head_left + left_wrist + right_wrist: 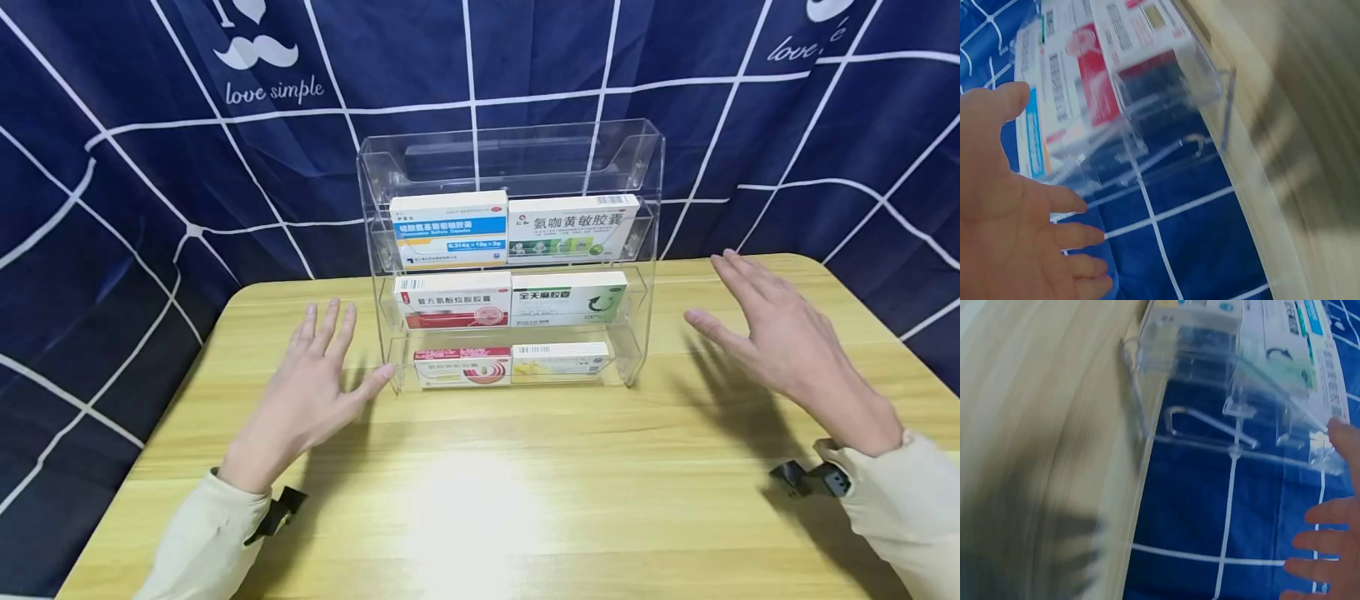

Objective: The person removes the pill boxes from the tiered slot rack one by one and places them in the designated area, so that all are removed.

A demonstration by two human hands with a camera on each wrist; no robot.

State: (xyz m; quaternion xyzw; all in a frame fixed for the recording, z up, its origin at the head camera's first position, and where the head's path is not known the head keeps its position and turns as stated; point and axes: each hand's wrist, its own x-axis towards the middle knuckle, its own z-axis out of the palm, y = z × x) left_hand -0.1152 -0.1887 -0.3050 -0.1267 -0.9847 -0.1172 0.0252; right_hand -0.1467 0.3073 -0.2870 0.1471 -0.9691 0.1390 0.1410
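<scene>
A clear acrylic tiered rack [517, 154] stands upright at the back of the table, with medicine boxes in pairs on its lower three tiers. The upper pair is a blue-and-white box [450, 231] and a white-and-green box [572, 229]. Below them sit a red-and-white box [453, 302] and another white-and-green box [567, 298]. At the bottom are a pink-and-white box [462, 367] and a white-and-yellow box [559, 363]. My left hand [303, 396], fingers spread, is beside the rack's left side. My right hand [787, 333] is spread to its right, apart from it. Neither hand holds anything.
The pale wooden table [480, 467] has rounded back corners. Dark blue cloth [270, 192] with white lines hangs behind the rack and along both sides. The rack's topmost tier shows no box.
</scene>
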